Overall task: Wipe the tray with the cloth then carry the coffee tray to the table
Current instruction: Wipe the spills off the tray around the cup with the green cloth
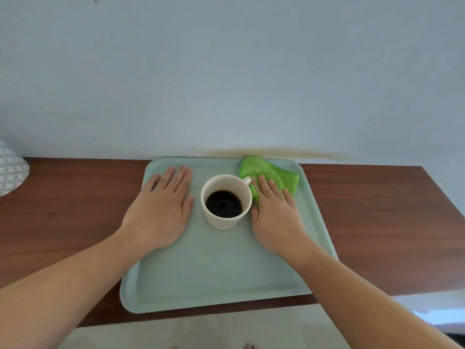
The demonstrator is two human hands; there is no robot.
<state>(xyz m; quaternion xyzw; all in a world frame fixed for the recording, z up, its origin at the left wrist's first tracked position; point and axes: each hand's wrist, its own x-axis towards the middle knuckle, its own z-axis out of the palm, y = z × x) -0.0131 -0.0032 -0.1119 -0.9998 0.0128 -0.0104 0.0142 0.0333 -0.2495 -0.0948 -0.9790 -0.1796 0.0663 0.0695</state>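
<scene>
A pale green tray [214, 275] lies on a dark wooden counter. A white cup [226, 201] of black coffee stands upright in the tray's far middle, its handle pointing to the far right. My left hand [161, 210] rests flat, palm down, on the tray's left side, holding nothing. My right hand [274, 212] lies flat just right of the cup, its fingers pressing on a bright green cloth [271, 173] that is bunched in the tray's far right corner. Part of the cloth is hidden under my fingers.
The wooden counter [372, 222] runs left and right of the tray and ends at a pale blue wall behind. A white patterned object [10, 170] sits at the far left edge. The tray's near edge lies close to the counter's front edge; pale floor shows below.
</scene>
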